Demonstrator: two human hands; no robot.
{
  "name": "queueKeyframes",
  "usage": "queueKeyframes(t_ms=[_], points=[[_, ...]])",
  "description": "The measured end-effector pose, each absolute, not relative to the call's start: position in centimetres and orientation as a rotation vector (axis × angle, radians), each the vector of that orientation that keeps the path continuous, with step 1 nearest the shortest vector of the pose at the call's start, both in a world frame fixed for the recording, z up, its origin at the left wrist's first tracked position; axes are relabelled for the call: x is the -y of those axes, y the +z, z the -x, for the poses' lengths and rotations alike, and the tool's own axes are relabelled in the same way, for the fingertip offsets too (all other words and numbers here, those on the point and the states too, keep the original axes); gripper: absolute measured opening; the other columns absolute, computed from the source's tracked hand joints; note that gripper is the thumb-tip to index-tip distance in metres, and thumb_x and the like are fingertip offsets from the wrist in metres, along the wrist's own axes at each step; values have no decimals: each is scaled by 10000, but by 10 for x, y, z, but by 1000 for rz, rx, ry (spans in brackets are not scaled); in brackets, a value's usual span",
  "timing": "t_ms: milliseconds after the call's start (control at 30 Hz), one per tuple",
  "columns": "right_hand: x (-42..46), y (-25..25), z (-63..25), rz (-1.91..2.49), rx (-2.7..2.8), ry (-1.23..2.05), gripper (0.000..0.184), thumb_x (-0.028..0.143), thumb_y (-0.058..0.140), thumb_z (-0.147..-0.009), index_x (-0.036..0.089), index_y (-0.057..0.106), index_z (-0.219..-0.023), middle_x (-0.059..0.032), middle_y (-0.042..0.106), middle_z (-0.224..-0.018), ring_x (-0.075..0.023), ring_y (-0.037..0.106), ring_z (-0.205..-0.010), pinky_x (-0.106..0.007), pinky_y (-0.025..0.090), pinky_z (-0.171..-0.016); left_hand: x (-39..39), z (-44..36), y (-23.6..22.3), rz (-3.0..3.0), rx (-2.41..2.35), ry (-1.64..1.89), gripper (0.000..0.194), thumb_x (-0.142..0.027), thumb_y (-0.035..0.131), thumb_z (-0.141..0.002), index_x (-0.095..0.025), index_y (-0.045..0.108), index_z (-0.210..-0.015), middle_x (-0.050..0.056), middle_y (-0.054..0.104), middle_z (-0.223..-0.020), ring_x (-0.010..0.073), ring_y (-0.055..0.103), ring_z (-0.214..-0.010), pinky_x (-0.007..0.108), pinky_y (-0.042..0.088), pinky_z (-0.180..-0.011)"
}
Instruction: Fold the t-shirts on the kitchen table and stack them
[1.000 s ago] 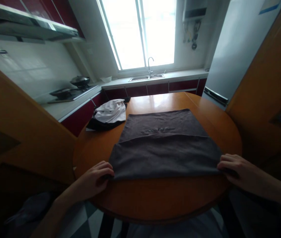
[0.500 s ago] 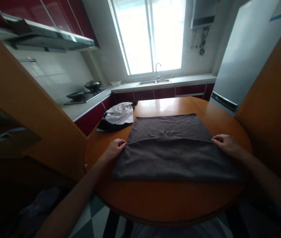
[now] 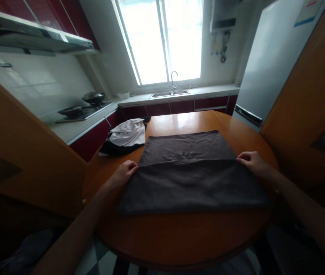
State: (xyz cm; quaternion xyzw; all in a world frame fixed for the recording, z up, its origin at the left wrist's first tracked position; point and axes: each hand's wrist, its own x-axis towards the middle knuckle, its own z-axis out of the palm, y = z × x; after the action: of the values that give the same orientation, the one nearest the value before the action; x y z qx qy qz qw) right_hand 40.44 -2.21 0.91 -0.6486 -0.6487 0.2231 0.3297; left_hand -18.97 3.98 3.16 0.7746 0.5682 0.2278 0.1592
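Observation:
A dark grey cloth (image 3: 194,187), perhaps a towel, lies spread on the round wooden table (image 3: 179,236). Its near part is folded over, and the fold's edge runs straight across the middle, just below some embossed-looking marks. At the left end of that edge, my left hand (image 3: 124,170) pinches the cloth between thumb and fingers. My right hand (image 3: 251,160) pinches the opposite end the same way. Between the two hands the edge looks taut.
A pile of white and black clothes (image 3: 129,132) rests at the table's back left. Behind stand a counter with a sink (image 3: 169,93), a stove with pans (image 3: 93,98), and a fridge (image 3: 268,57) at right. Wooden door panels (image 3: 44,152) flank the table.
The edge between my hands has been pulled straighter and tighter; its slack middle has flattened. The whole view has shifted slightly, with everything appearing farther left. Both hands keep their pinch.

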Motion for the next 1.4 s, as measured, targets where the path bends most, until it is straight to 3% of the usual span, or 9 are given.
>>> queueKeyframes(t_ms=[167,300,400,533,667,800,967,1300,1400], points=[[30,12,-403,1664,1596,456,272,456,610,-780,211,723,-811,-82,753,-843,-231,693,-769,-306,539,-671,-30,186,28,-2209,-1664,870,372,-538,520,-866,-187,643,-850,64,651,-869,223,633,-821,327,513,-754],[24,-8,-408,1704,1660,520,290,455,594,-788,195,722,-806,-85,745,-821,-237,688,-763,-328,534,-692,-34,187,8,-2228,-1684,724,402,-566,519,-837,-184,636,-796,76,630,-830,233,627,-798,361,529,-776],[20,-19,-411,1778,1728,423,320,463,582,-820,183,735,-843,-110,739,-879,-257,686,-819,-359,541,-751,-37,188,4,-2235,-1747,713,416,-551,504,-847,-170,662,-893,108,654,-933,259,642,-877,408,541,-850],[25,-8,-386,1779,1751,44,419,488,506,-915,160,734,-1040,-158,701,-1076,-312,647,-1033,-451,511,-955,-22,162,23,-2439,-1710,780,442,-483,471,-933,-157,647,-1175,142,653,-1219,312,600,-1173,498,462,-1067],[40,7,-318,1617,1991,70,480,424,434,-980,143,649,-1305,-156,616,-1342,-300,566,-1252,-446,437,-1107,5,93,42,-2680,-1383,662,446,-432,415,-1023,-206,576,-1371,99,563,-1448,267,516,-1350,456,408,-1165],[48,2,-250,1626,2229,134,603,413,396,-1005,86,467,-1506,-163,387,-1589,-290,325,-1488,-462,272,-1227,18,25,29,-2752,-1200,365,500,-423,374,-1049,-196,494,-1479,111,449,-1566,282,382,-1471,504,331,-1207],[44,-16,-224,1793,2336,265,697,517,323,-1025,110,315,-1591,-132,164,-1671,-267,116,-1560,-522,143,-1248,17,-3,-1,-2646,-1367,126,649,-536,352,-1041,-188,324,-1588,102,218,-1665,311,148,-1553,589,185,-1233],[47,-11,-227,1784,2338,313,693,538,324,-1027,137,320,-1592,-113,138,-1678,-242,99,-1563,-503,123,-1252,15,-3,-10,-2676,-1382,155,668,-601,305,-1032,-246,305,-1599,62,172,-1678,299,113,-1561,595,138,-1237],[48,-10,-227,1784,2281,244,623,452,295,-1047,134,350,-1579,-111,185,-1671,-234,138,-1557,-488,125,-1253,14,-3,-12,-2669,-1379,143,684,-620,292,-1027,-253,293,-1604,56,159,-1681,299,107,-1562,599,133,-1236]])
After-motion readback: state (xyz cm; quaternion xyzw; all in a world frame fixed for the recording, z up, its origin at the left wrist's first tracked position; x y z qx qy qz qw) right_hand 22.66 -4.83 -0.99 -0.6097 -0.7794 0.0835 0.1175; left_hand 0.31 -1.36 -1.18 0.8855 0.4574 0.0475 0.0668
